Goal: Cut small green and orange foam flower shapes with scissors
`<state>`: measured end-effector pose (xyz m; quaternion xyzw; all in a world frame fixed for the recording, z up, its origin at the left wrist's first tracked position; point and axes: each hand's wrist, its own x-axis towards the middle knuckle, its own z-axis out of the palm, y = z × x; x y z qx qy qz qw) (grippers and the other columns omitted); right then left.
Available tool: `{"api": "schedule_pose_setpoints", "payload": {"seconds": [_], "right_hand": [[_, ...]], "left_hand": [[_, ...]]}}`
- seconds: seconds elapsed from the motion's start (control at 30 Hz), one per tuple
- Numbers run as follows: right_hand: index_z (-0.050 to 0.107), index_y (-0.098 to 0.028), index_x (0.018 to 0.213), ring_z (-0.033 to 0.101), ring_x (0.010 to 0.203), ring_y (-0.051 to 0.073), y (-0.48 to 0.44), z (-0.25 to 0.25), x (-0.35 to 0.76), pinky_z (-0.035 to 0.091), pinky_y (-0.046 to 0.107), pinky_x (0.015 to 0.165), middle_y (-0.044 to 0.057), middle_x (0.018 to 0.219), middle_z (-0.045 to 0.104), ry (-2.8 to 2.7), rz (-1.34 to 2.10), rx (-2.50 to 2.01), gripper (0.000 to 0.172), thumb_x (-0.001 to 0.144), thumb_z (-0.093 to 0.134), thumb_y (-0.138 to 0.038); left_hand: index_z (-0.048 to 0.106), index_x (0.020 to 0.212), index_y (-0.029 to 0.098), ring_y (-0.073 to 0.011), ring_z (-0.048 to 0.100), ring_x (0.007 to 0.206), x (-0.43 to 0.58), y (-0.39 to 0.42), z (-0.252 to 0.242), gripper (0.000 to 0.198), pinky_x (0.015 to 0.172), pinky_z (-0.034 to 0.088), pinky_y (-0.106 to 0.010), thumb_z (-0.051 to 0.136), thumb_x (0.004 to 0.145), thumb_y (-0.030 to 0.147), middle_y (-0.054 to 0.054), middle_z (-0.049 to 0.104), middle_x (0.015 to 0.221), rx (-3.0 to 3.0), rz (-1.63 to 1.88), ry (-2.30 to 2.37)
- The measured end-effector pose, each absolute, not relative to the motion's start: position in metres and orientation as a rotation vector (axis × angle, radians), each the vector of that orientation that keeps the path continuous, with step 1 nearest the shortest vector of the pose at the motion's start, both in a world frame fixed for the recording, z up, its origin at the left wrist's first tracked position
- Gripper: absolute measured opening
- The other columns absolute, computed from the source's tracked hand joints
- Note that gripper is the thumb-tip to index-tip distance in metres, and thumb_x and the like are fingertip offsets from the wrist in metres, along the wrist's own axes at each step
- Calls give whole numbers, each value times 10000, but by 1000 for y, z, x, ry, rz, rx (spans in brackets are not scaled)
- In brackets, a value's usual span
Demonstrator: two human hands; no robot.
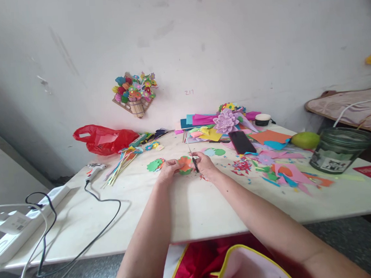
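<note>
Near the middle of the white table, my left hand [170, 169] pinches orange and green paper cutouts [185, 164] at their left side. My right hand [203, 165] is closed around dark-handled scissors [195, 164], whose thin blade points up and away, at the right edge of the cutouts. Green scalloped pieces [155, 165] lie just left of my left hand. Behind my right hand are light blue and green scalloped pieces [215, 152]. Small red and blue scraps [241, 166] are heaped to the right of my right hand.
A red plastic bag [106, 138], glue gun [94, 171] with its cord and power strip [52, 201] are at left. Right are a phone [242, 142], coloured scraps [284, 172], green fruit [305, 140] and glass jar [329, 153]. Coloured sheets [203, 119] lie against the wall.
</note>
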<state>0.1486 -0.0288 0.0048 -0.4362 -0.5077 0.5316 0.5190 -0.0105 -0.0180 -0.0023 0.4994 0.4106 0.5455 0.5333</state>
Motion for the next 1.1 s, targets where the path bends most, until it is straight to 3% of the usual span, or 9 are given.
{"api": "schedule_pose_setpoints", "payload": {"seconds": [0.3, 0.47, 0.67, 0.9, 1.1], "right_hand": [[558, -143, 943, 488, 378, 69, -33, 10, 148, 337, 154, 344, -55, 515, 567, -1176, 1357, -1064, 325, 640, 657, -76], [583, -138, 835, 442, 344, 49, -35, 10, 151, 244, 138, 292, -48, 473, 542, -1257, 1435, -1066, 157, 719, 660, -209], [560, -146, 803, 456, 344, 43, -34, 5, 156, 202, 140, 261, -28, 532, 572, -1398, 1558, -945, 297, 764, 638, -430], [585, -147, 916, 453, 351, 37, -37, 8, 159, 234, 129, 278, -35, 545, 573, -1460, 1649, -912, 251, 811, 597, -375], [564, -150, 900, 436, 346, 34, -40, 10, 159, 223, 128, 272, -42, 543, 564, -1543, 1651, -897, 225, 823, 585, -360]], "left_hand": [[515, 456, 168, -110, 539, 494, -13, -14, -2, 321, 528, 448, -240, 815, 469, 281, 8, 571, 500, 1142, 1441, 1012], [529, 476, 165, -159, 619, 580, -15, -10, -2, 325, 592, 497, -276, 829, 427, 283, -18, 629, 557, 980, 1631, 1002], [581, 540, 147, -186, 648, 628, -17, -6, -3, 314, 668, 521, -327, 839, 408, 268, -35, 653, 598, 855, 1702, 958], [559, 557, 147, -170, 650, 611, -18, -7, -2, 347, 716, 538, -349, 853, 403, 247, -19, 646, 590, 777, 1699, 867], [529, 561, 152, -177, 659, 629, -17, -6, -4, 344, 763, 533, -386, 846, 445, 224, -18, 651, 620, 752, 1697, 849]]}}
